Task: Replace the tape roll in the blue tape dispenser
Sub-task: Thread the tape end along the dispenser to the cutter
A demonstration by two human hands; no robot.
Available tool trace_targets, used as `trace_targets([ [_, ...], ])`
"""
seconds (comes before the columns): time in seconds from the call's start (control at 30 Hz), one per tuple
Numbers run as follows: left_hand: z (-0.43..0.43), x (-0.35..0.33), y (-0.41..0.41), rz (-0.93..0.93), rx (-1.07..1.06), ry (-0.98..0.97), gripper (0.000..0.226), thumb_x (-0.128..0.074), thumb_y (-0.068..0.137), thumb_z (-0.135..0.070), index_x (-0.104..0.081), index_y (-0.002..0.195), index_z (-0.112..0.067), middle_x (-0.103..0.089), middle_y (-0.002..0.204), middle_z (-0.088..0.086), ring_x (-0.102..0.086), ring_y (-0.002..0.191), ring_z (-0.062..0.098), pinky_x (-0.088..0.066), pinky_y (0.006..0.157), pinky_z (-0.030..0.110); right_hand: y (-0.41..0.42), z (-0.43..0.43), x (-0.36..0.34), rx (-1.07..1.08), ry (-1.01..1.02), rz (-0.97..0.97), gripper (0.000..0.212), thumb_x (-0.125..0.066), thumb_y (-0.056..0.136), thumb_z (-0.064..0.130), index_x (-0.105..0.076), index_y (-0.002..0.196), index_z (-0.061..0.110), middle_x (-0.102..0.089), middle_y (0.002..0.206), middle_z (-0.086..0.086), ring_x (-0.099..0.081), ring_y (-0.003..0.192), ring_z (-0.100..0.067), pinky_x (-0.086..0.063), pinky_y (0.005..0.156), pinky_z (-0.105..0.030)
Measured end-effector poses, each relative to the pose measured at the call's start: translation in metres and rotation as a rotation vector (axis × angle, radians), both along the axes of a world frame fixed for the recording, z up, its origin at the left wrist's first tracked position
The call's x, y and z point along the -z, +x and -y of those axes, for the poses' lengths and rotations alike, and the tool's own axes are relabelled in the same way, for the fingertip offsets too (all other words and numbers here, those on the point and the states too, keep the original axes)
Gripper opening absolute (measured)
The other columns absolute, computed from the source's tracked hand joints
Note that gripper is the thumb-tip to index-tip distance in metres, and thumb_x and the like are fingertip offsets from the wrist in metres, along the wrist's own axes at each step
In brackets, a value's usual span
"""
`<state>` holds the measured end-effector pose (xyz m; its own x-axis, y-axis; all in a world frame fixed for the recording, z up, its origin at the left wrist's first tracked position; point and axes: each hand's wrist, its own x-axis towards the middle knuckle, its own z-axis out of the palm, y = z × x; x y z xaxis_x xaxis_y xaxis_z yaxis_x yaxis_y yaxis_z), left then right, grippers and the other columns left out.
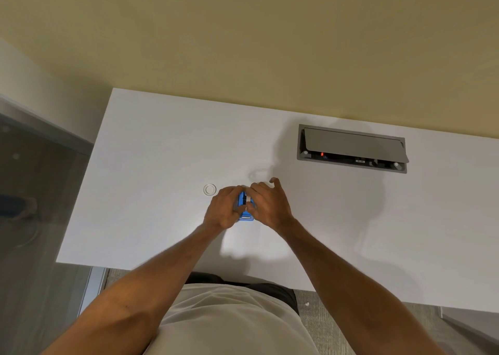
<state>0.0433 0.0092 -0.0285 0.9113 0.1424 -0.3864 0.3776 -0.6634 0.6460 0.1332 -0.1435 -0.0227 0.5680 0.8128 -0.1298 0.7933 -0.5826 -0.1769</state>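
Note:
The blue tape dispenser (245, 214) stands on the white desk (151, 165), mostly covered by both hands. My left hand (222, 209) grips its left side. My right hand (267, 203) is curled over its top and right side, thumb and fingers pinching at a white strip or roll edge (248, 198) in the dispenser's slot. A small clear tape ring (209, 189) lies flat on the desk just left of my left hand. Whatever sits inside the dispenser is hidden by my fingers.
A grey cable box with its lid tilted open (351, 148) is set into the desk at the back right. The desk's front edge runs close to my body. A yellow wall stands behind the desk, and grey floor lies to the left.

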Motion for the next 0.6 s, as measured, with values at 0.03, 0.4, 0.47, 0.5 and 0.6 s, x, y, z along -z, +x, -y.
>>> trace_targets([
  [0.03, -0.0002, -0.0005, -0.0003, 0.012, 0.002, -0.003, 0.047, -0.065, 0.102, -0.034, -0.058, 0.143, -0.013, -0.068, 0.136, 0.005, -0.061, 0.128, 0.026, -0.046, 0.113, 0.036, 0.0, -0.0005, 0.0001, -0.002, 0.008, 0.014, 0.033, -0.062, 0.097, 0.042, -0.072, 0.118, 0.019, -0.077, 0.106, 0.001, -0.072, 0.097, -0.02, -0.046, 0.107, -0.045],
  [0.4, 0.0032, -0.0033, -0.0029, -0.003, -0.019, 0.01, 0.05, -0.061, 0.101, -0.037, -0.059, 0.141, -0.008, -0.07, 0.123, 0.011, -0.064, 0.116, 0.029, -0.05, 0.107, 0.04, 0.0055, -0.0021, 0.0033, -0.004, -0.057, -0.066, 0.033, -0.055, 0.102, 0.043, -0.068, 0.121, 0.019, -0.075, 0.112, -0.001, -0.07, 0.102, -0.021, -0.038, 0.116, -0.044],
  [0.47, 0.0026, -0.0032, -0.0035, -0.003, -0.015, 0.015, 0.057, -0.054, 0.099, -0.046, -0.058, 0.142, -0.009, -0.071, 0.122, 0.011, -0.064, 0.115, 0.029, -0.05, 0.106, 0.039, 0.0061, -0.0003, 0.0037, 0.004, -0.006, -0.079, 0.033, -0.06, 0.1, 0.042, -0.071, 0.117, 0.016, -0.077, 0.107, -0.004, -0.071, 0.098, -0.023, -0.041, 0.114, -0.046],
  [0.5, 0.0026, -0.0041, -0.0035, -0.005, -0.014, 0.014, 0.063, -0.049, 0.096, -0.051, -0.059, 0.142, -0.008, -0.071, 0.122, 0.011, -0.064, 0.115, 0.029, -0.05, 0.106, 0.039, 0.0062, 0.0002, 0.003, 0.007, 0.018, -0.069, 0.033, -0.061, 0.099, 0.042, -0.072, 0.114, 0.015, -0.077, 0.105, -0.004, -0.072, 0.096, -0.023, -0.043, 0.112, -0.046],
  [0.6, 0.0024, -0.0068, -0.0033, -0.019, -0.005, 0.02, 0.078, -0.04, 0.094, -0.068, -0.059, 0.142, -0.008, -0.071, 0.12, 0.011, -0.064, 0.112, 0.028, -0.05, 0.105, 0.039, 0.0056, -0.0009, 0.0038, -0.002, 0.0, -0.06, 0.038, -0.051, 0.102, 0.046, -0.069, 0.122, 0.02, -0.075, 0.112, 0.001, -0.069, 0.101, -0.018, -0.038, 0.113, -0.041],
])
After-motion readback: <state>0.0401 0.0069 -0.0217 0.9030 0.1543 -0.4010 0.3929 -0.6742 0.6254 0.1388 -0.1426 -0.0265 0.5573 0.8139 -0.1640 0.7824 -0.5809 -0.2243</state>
